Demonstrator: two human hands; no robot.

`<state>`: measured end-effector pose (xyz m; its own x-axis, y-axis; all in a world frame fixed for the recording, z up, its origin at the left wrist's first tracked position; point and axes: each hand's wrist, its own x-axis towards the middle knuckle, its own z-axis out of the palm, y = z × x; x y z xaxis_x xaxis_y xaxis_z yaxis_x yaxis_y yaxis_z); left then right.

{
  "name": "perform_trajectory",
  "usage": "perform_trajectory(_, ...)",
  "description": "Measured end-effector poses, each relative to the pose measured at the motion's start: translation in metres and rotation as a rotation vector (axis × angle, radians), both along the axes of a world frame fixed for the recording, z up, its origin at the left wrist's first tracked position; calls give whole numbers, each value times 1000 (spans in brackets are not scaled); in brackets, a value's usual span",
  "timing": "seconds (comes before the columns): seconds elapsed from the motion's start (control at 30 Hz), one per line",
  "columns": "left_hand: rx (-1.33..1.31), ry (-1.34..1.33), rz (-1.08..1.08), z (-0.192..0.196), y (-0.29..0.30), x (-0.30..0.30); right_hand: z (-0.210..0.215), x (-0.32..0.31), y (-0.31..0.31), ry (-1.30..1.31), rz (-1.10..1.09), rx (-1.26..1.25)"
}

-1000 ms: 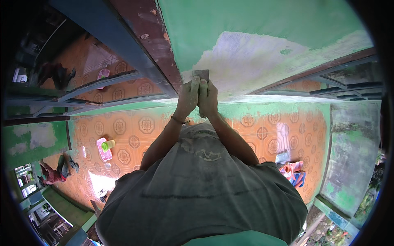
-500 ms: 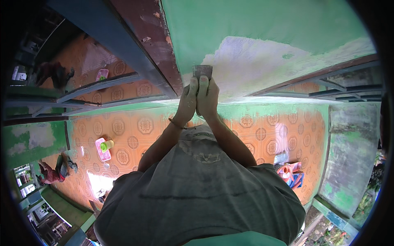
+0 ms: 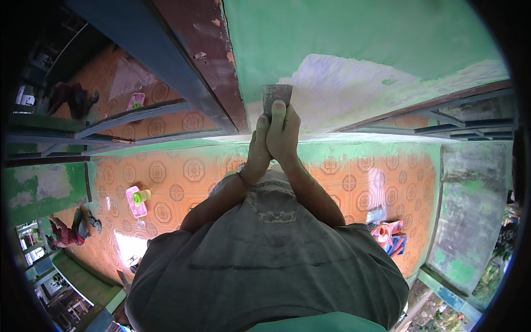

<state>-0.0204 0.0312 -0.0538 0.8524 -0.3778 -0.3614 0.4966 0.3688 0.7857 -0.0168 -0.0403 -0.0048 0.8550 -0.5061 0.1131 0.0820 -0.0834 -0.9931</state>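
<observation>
Orange tiled floor [image 3: 171, 180]: spans the width below the work area. Green wall [image 3: 359, 27]: above it, paint partly gone. Dark brown frame [image 3: 193, 44] borders the wall's left edge. Pale patch [image 3: 343, 83]: broad, irregular outline, lower part of the green wall, reaching toward its right side. Grey-green shirt [image 3: 271, 249]: the wearer's own, hides the middle of the floor.

Red and blue heap [image 3: 395, 240]: on the floor, toward its right edge; contents too small to identify. Pink tray [image 3: 133, 195]: on the floor, toward its left edge. Yellow-green container [image 3: 144, 195]: at the tray, overlapping its right-hand rim in view.

Right hand [image 3: 285, 133]: fingers clamped on the flat plate, thumb laid along its near face. Left hand [image 3: 258, 152]: pressed against the right, thumb pointing up near the plate's lower left corner; cannot tell whether its fingers grip the plate.

Flat plate [image 3: 276, 94]: dark, worn, roughly rectangular, before the patch's left margin; wall contact not determinable. Bracelet [image 3: 240, 176]: thin, left wrist.
</observation>
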Motion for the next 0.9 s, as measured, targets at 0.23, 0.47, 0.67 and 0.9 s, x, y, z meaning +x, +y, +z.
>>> perform_trajectory(0.23,-30,-9,-54,-5,-1,1,7,2,-3,2,13,45)
perform_trajectory(0.47,90,2,-67,21,1,-6,12,-3,-3,67,43,178)
perform_trajectory(0.67,180,-56,-40,26,1,-6,9,0,-8,78,8,106)
perform_trajectory(0.9,159,32,-40,33,-7,-1,20,4,-9,-76,19,63)
